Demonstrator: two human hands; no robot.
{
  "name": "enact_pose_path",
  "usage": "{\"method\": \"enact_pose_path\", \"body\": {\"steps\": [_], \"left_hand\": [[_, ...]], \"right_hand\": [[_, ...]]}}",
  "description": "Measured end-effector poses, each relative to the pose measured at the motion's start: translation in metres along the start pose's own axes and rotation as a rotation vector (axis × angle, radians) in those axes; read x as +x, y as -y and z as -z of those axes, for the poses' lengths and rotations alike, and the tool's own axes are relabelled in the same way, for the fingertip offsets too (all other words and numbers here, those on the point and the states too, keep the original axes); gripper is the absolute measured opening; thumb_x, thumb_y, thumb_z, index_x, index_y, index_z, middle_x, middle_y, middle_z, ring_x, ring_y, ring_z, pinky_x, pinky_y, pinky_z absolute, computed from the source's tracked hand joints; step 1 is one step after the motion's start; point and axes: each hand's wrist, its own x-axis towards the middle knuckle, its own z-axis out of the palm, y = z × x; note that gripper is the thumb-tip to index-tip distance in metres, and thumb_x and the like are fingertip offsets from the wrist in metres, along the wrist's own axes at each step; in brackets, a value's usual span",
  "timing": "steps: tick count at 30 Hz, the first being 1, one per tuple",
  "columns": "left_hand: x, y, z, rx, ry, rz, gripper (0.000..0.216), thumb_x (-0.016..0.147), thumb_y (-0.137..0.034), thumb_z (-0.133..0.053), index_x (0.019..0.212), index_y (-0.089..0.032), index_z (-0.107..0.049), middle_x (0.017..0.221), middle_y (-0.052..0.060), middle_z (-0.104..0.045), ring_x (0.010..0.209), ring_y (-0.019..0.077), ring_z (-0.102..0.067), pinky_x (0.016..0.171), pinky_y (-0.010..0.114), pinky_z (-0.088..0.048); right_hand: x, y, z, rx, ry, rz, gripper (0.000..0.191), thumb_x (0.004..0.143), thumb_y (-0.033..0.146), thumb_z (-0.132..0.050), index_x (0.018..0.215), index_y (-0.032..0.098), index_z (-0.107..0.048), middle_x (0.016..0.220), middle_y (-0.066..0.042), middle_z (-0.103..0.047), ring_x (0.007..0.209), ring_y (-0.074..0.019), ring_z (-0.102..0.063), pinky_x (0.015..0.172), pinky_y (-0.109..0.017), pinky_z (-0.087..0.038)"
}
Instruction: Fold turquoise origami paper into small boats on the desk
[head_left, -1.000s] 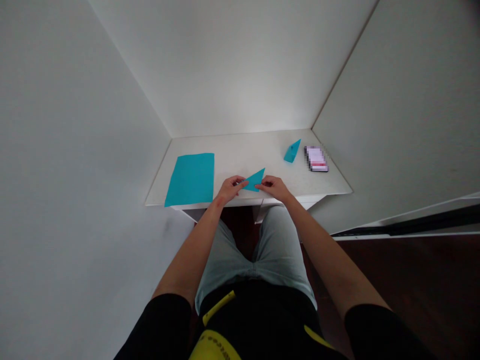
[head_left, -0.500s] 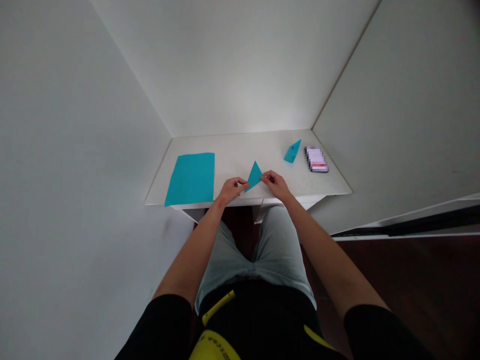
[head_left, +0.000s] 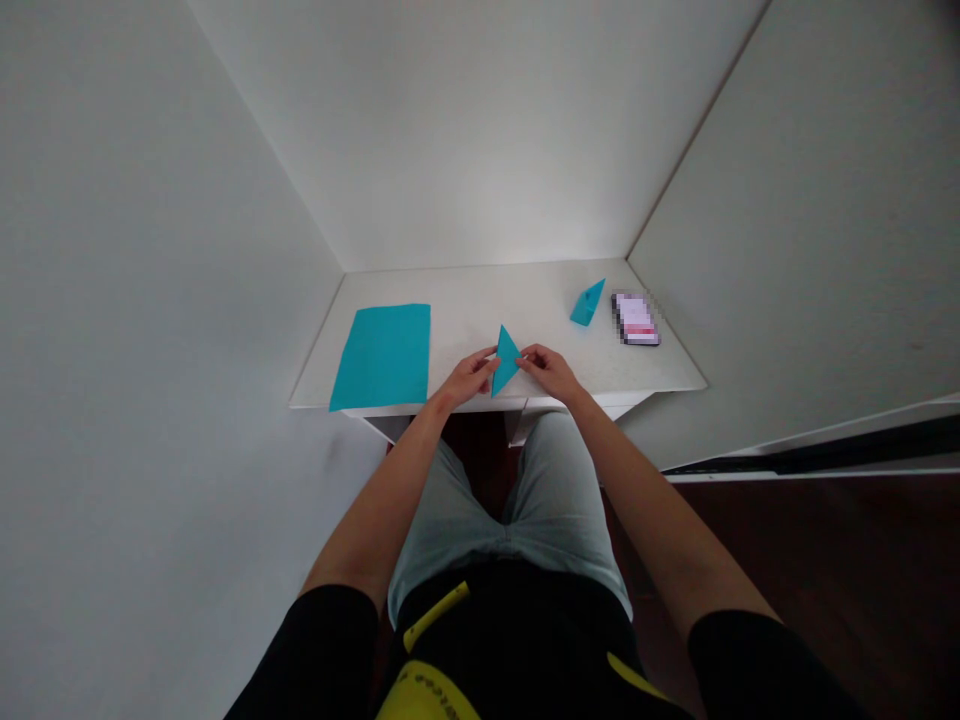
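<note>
A small folded teal paper triangle (head_left: pixel 506 357) stands point-up near the front edge of the white table (head_left: pixel 480 295). My left hand (head_left: pixel 469 377) pinches its left side and my right hand (head_left: pixel 545 366) pinches its right side, fingers closed on the paper. Both forearms reach forward from my lap.
A flat teal paper sheet (head_left: pixel 382 354) lies at the table's left. Another folded teal piece (head_left: pixel 586 303) sits at the back right, beside a phone (head_left: pixel 634 318). White walls close in on the left, back and right. Dark floor shows at the right.
The folded triangle has been turned from lying sideways with its point to the right to standing with its point up. Both hands stayed on it and moved closer together.
</note>
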Motion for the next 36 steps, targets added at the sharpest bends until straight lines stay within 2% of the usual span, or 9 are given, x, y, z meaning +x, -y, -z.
{"method": "enact_pose_path", "body": {"steps": [4,7,9,11,15,18,26,36], "left_hand": [[0.001,-0.004,-0.013,-0.008,0.019,0.044,0.062,0.097,-0.055,-0.071,0.148,-0.020,-0.065,0.105,0.009,-0.079,0.066,0.0134,-0.073,0.052,0.020,-0.049],[0.000,-0.007,-0.020,-0.006,-0.002,0.040,0.066,0.095,-0.053,-0.075,0.153,-0.023,-0.061,0.119,0.011,-0.078,0.081,0.0177,-0.078,0.051,0.018,-0.047],[-0.001,-0.008,-0.021,0.013,-0.008,0.027,0.070,0.093,-0.054,-0.077,0.153,-0.025,-0.059,0.119,0.011,-0.078,0.088,0.0201,-0.079,0.052,0.017,-0.047],[-0.001,-0.009,-0.022,0.046,-0.015,0.016,0.070,0.091,-0.056,-0.079,0.151,-0.025,-0.061,0.118,0.011,-0.078,0.091,0.0211,-0.079,0.051,0.016,-0.047],[-0.001,-0.007,-0.020,0.084,-0.023,0.002,0.068,0.091,-0.055,-0.080,0.148,-0.022,-0.062,0.116,0.012,-0.078,0.092,0.0213,-0.077,0.050,0.017,-0.048],[0.001,-0.003,-0.019,0.074,-0.011,-0.008,0.073,0.089,-0.055,-0.081,0.150,-0.022,-0.060,0.117,0.012,-0.078,0.093,0.0217,-0.077,0.051,0.018,-0.049],[0.003,0.000,-0.019,0.054,-0.020,-0.008,0.075,0.089,-0.052,-0.081,0.152,-0.018,-0.057,0.111,0.012,-0.078,0.091,0.0226,-0.076,0.051,0.019,-0.050],[0.003,-0.001,-0.021,0.057,-0.055,0.008,0.074,0.087,-0.053,-0.083,0.150,-0.020,-0.060,0.109,0.012,-0.078,0.088,0.0216,-0.076,0.051,0.018,-0.049]], "right_hand": [[-0.001,0.003,0.000,0.026,-0.033,0.020,0.059,0.079,0.070,-0.077,0.117,0.027,-0.067,0.085,0.001,-0.067,0.066,-0.0165,-0.053,0.062,-0.031,-0.044],[-0.003,0.005,0.001,-0.004,-0.027,0.022,0.050,0.080,0.067,-0.077,0.106,0.025,-0.068,0.086,-0.001,-0.070,0.064,-0.0157,-0.053,0.061,-0.030,-0.044],[-0.005,0.006,0.002,-0.042,0.002,0.013,0.044,0.084,0.066,-0.074,0.097,0.024,-0.070,0.081,-0.001,-0.070,0.063,-0.0160,-0.054,0.060,-0.031,-0.044],[-0.005,0.006,0.003,-0.054,0.032,0.011,0.041,0.087,0.064,-0.072,0.097,0.024,-0.072,0.081,-0.001,-0.071,0.065,-0.0167,-0.057,0.062,-0.031,-0.046],[-0.005,0.003,0.003,-0.010,0.058,0.013,0.039,0.087,0.060,-0.074,0.103,0.024,-0.073,0.096,-0.004,-0.076,0.072,-0.0176,-0.064,0.068,-0.032,-0.052],[-0.005,0.001,0.003,0.028,0.066,0.005,0.041,0.085,0.059,-0.076,0.107,0.025,-0.072,0.100,-0.004,-0.076,0.073,-0.0179,-0.065,0.069,-0.033,-0.055],[-0.009,0.006,0.006,-0.004,0.090,0.022,0.053,0.080,0.060,-0.081,0.118,0.024,-0.070,0.101,-0.005,-0.078,0.062,-0.0135,-0.058,0.057,-0.028,-0.045],[-0.013,0.010,0.008,-0.015,0.082,0.043,0.051,0.081,0.056,-0.081,0.119,0.025,-0.068,0.103,-0.005,-0.078,0.065,-0.0160,-0.066,0.059,-0.029,-0.051]]}}
